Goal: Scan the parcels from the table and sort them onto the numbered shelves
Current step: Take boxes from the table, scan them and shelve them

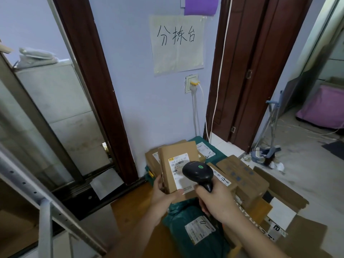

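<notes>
One wooden bench (128,211) is heaped with several cardboard boxes and two green mailer bags (195,228). One labelled cardboard parcel (176,164) is gripped upright above it by the left hand (163,192), fingers clamped; one black barcode scanner (198,173) is clasped by the right hand (216,200).

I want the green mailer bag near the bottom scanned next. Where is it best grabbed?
Probably by the left edge of the green mailer bag, coming from the left: it lies flat and soft, its label faces up, and the right hand with the scanner overlaps its right side.
</notes>
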`<state>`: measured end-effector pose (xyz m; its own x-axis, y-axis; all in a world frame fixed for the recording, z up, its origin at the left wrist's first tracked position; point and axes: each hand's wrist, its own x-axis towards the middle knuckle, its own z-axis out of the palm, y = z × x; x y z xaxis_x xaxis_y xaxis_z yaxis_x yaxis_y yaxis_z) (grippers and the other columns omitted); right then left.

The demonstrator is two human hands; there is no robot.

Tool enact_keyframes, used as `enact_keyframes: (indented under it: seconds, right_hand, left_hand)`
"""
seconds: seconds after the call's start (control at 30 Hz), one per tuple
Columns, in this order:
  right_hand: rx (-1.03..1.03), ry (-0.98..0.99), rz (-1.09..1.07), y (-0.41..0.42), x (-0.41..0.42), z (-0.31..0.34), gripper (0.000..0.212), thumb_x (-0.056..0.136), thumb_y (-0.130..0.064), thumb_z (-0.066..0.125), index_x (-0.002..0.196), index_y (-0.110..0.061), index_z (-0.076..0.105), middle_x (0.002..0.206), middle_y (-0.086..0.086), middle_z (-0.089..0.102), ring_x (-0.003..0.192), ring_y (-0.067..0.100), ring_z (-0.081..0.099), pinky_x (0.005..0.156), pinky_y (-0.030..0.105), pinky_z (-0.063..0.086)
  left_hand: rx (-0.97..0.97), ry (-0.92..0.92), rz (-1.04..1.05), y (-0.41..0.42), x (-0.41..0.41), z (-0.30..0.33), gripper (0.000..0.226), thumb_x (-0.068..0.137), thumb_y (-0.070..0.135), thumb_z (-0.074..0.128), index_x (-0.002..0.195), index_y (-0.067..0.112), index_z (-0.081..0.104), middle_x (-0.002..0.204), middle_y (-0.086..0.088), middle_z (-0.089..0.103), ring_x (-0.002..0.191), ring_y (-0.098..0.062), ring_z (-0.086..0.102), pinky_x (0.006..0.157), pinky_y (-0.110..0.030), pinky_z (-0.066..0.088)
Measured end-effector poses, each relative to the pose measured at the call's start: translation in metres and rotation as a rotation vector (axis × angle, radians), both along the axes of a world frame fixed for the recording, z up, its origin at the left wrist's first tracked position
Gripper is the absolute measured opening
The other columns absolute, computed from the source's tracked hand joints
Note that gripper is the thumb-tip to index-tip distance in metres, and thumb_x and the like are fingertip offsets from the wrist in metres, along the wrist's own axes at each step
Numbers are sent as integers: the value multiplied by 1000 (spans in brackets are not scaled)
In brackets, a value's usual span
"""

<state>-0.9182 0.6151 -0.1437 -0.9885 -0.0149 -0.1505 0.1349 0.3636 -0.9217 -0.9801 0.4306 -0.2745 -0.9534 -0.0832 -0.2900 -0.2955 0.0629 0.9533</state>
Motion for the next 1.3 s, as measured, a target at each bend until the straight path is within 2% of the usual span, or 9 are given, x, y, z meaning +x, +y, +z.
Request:
enact_keyframes:
  seconds: [0.2, 0.3, 0.53, 0.67, 0.8, 0.93, 1.03, 1.13, 1.3]
  right_hand:
    - [28, 8, 96, 8, 4, 1, 7, 96, -20, 62, 99, -15, 58, 57, 3, 59, 42, 12, 56, 46, 23, 46]
    - [27, 2, 175, 15, 9, 0, 10, 96, -22, 62, 94, -13, 58, 58, 3, 60, 43, 12, 56, 46, 22, 46]
    - [29, 64, 497, 34, 51, 3, 10, 98, -20, 61, 89, -20, 57, 50, -2, 56, 42, 8, 54, 45, 18, 45]
    - [15, 51, 676, 29, 82, 5, 5, 98, -20, 61, 95, -18, 57, 51, -1, 56, 43, 11, 54, 50, 23, 47]
    - [18, 81, 825, 8, 114, 12, 11, 97, -24, 63, 91, -16, 59, 56, 4, 60, 48, 18, 56, 58, 36, 52]
    - [-3, 111, 943, -17, 149, 24, 10, 96, -26, 64, 95, -16, 60, 59, 3, 62, 52, 17, 60, 61, 34, 54]
    - [-6, 140, 1045, -38, 181, 35, 12, 96, -22, 64, 85, -19, 59, 53, -3, 60, 49, 11, 58, 58, 29, 53]
    - [-1, 155, 1107, -58, 218, 46, 15, 95, -21, 65, 81, -20, 59, 52, -6, 58, 48, 4, 56, 54, 20, 49]
    - [-36, 149, 1190, -85, 277, 62, 5, 96, -19, 63, 93, -18, 59, 59, 4, 58, 52, 14, 57, 54, 25, 51]
  left_hand:
    - [44, -6, 115, -3, 24, 1, 114, 65, 25, 99, 157, 31, 32, 133, 10, 61, 111, -9, 62, 83, -28, 57]
    - [88, 32, 176, -3, 50, 11, 117, 57, 36, 99, 153, 34, 32, 126, 15, 58, 104, -3, 61, 73, -22, 58]
    - [120, 48, 451, 7, 141, 17, 103, 60, 37, 101, 145, 33, 43, 130, 6, 70, 113, -13, 70, 94, -39, 63]
    - [73, 75, 564, 10, 211, 22, 118, 55, 55, 101, 151, 39, 37, 132, 10, 67, 118, -12, 67, 104, -41, 57]
    - [86, 114, 704, 3, 278, 37, 97, 63, 39, 99, 144, 35, 47, 126, 11, 71, 110, -10, 73, 93, -34, 62]
    - [83, 165, 796, -10, 337, 55, 82, 73, 22, 94, 139, 33, 47, 125, 5, 72, 104, -12, 74, 76, -22, 60]
    - [74, 168, 774, -24, 381, 61, 79, 74, 15, 95, 139, 30, 52, 122, 0, 75, 105, -15, 75, 81, -28, 61]
    - [36, 149, 706, -37, 421, 69, 82, 69, 24, 99, 138, 30, 54, 123, -2, 75, 110, -20, 73, 87, -32, 61]
    - [9, 212, 813, -64, 483, 85, 96, 58, 38, 100, 140, 28, 52, 123, -5, 76, 113, -25, 73, 93, -36, 61]
